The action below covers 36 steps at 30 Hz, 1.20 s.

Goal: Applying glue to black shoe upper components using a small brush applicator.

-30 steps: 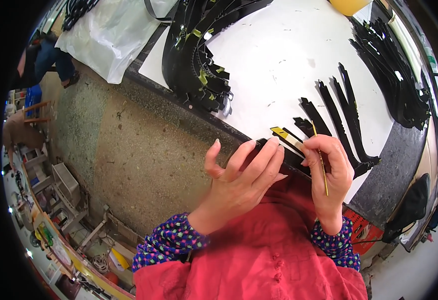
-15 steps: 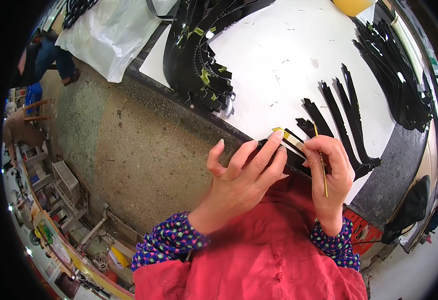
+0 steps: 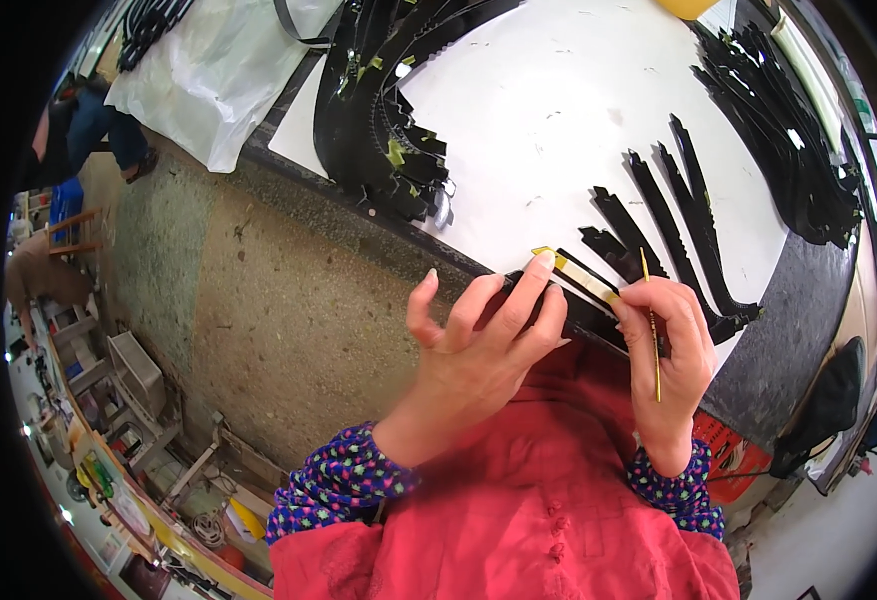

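Observation:
At the table's near edge, my left hand (image 3: 488, 350) has its fingers spread, one fingertip pressing on the yellow end of a yellow and cream strip (image 3: 586, 279). That strip lies along narrow black pieces, partly covered by my hands. My right hand (image 3: 670, 350) is closed, its thumb and forefinger together at the strip's other end. A thin gold stick (image 3: 656, 365) sits upright in its fingers. Just beyond, several black strips with notched ends (image 3: 666, 215) fan out on a white sheet (image 3: 528, 130).
A pile of black strips with yellow-green bits (image 3: 368, 130) lies far left, beside a white plastic bag (image 3: 223, 80). Another black bundle (image 3: 783, 140) rests on the right. A yellow container (image 3: 686, 8) is at the top. A red basket (image 3: 733, 460) stands below the table's right side.
The view has shifted slightly, so the table things appear a little further left and up. My left fingertip stays on the strip's yellow end; more of the strip shows by my right hand.

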Available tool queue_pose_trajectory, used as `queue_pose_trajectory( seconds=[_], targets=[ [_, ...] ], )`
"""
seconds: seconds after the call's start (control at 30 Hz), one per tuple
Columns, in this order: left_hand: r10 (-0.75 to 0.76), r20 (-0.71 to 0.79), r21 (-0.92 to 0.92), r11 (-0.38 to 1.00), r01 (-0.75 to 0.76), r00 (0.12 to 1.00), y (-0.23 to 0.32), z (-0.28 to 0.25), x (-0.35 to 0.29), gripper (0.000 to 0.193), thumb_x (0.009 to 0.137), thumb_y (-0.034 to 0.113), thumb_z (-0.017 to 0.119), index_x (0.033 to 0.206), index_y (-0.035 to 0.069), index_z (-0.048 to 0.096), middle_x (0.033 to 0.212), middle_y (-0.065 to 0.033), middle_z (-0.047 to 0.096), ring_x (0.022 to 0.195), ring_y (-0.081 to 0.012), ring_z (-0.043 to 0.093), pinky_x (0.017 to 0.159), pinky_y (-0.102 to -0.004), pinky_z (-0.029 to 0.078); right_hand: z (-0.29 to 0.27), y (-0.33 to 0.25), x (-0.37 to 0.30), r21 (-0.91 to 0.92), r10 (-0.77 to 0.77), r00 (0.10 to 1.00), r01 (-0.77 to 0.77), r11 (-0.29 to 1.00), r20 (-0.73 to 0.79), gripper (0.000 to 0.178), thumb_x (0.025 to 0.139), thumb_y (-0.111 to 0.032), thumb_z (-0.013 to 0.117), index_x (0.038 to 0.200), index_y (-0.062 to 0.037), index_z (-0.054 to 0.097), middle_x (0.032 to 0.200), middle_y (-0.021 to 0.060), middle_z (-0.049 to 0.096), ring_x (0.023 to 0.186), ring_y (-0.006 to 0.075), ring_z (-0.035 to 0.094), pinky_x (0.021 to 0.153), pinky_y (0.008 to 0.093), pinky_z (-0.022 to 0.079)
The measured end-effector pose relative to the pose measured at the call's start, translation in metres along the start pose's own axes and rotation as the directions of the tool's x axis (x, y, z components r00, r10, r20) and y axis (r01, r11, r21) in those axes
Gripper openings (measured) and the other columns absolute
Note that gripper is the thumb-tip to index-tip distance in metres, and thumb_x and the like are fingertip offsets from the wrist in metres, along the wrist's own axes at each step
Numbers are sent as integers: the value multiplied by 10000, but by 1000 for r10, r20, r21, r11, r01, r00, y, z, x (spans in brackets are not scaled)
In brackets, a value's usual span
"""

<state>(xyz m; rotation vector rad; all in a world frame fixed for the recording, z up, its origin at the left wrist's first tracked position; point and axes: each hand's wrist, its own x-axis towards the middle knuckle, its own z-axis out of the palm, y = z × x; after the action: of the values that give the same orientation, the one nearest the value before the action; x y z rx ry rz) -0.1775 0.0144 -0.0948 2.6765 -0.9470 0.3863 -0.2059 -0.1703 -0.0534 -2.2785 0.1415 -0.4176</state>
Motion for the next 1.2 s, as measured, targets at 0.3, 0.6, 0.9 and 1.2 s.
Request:
queue_pose_trajectory(
  seconds=[0.3, 0.6, 0.9, 1.2],
  targets=[
    [-18, 0, -9, 1000, 18, 1000, 2, 3, 0, 483, 860, 521, 699, 1281, 293, 642, 1440, 81, 520, 1211, -177, 411, 1124, -506, 204, -3, 4, -5, 9, 33, 999, -33, 999, 10, 164, 857, 88, 703, 989, -1, 662, 924, 117, 666, 812, 251, 663, 729, 321, 537],
    [-35, 39, 69, 997, 32, 999, 6, 1, 4, 548, 855, 594, 660, 1359, 381, 626, 1398, 99, 478, 1202, -176, 392, 1123, -501, 206, -6, 3, -2, -10, 48, 997, -48, 999, 56, 171, 853, 100, 686, 989, -1, 659, 918, 122, 658, 809, 261, 664, 721, 332, 544],
    [-40, 17, 34, 999, 39, 999, 5, 4, 3, 591, 802, 542, 731, 1361, 392, 612, 1421, 94, 469, 1198, -181, 395, 1111, -511, 221, -15, -1, 4, -80, 7, 987, 5, 997, 159, 178, 859, 97, 678, 1015, 10, 671, 937, 143, 672, 809, 277, 677, 722, 345, 552],
    [-76, -67, 2, 997, 76, 995, 3, 13, 1, 492, 843, 415, 692, 1328, 394, 615, 1408, 99, 518, 1156, -143, 435, 1080, -537, 279, 8, -7, 17, 344, 19, 989, -69, 936, 146, 140, 1015, -61, 609, 1071, 49, 675, 907, 105, 679, 632, 102, 588, 572, 237, 479]
  ],
)
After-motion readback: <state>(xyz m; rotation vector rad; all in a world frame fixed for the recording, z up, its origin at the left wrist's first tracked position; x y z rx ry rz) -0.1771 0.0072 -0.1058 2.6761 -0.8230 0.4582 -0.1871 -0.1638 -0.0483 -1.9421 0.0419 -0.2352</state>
